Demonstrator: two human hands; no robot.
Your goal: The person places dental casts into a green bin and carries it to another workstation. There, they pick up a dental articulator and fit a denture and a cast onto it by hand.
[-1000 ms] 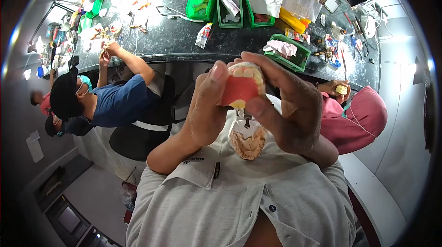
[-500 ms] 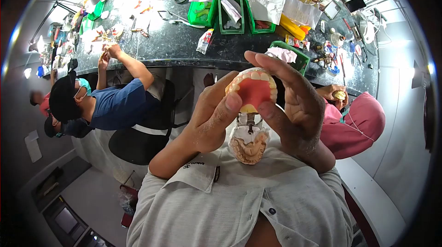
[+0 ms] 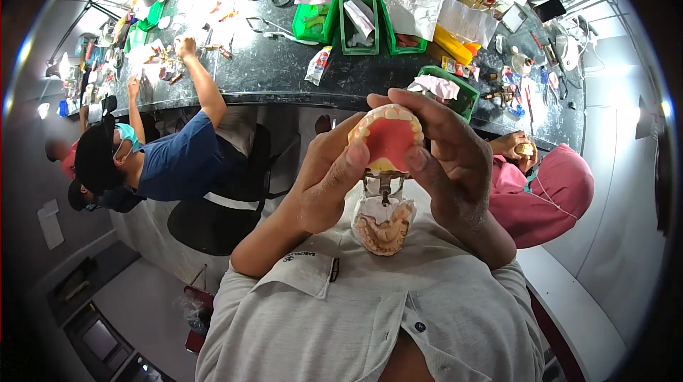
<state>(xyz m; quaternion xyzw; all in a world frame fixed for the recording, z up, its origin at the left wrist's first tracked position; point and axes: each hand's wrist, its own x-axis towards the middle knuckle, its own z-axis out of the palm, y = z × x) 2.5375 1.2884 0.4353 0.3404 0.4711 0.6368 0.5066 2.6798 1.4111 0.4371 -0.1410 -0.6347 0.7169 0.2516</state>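
Between my two hands is an upper denture (image 3: pixel 390 141), with pink wax across the palate and a row of pale teeth. My left hand (image 3: pixel 329 176) grips its left side, thumb pressed on the inner edge. My right hand (image 3: pixel 455 161) wraps the other side, its thumb at the lower right rim and fingers over the top. A metal dental articulator (image 3: pixel 385 186) shows below the denture, joining it to a plaster lower jaw model (image 3: pixel 384 225) that hangs open in front of my shirt. The backs of both pieces are hidden.
A dark workbench (image 3: pixel 270 80) runs across the top, carrying green bins (image 3: pixel 359 44), papers (image 3: pixel 411 1) and small tools. A co-worker in a blue shirt (image 3: pixel 174 161) sits at left beside a black chair (image 3: pixel 213 225). Another person in a pink head covering (image 3: pixel 562 197) is at right.
My right hand's fingers have folded closer around the denture, and its thumb has shifted slightly up. The co-worker at left has reached one arm farther over the bench.
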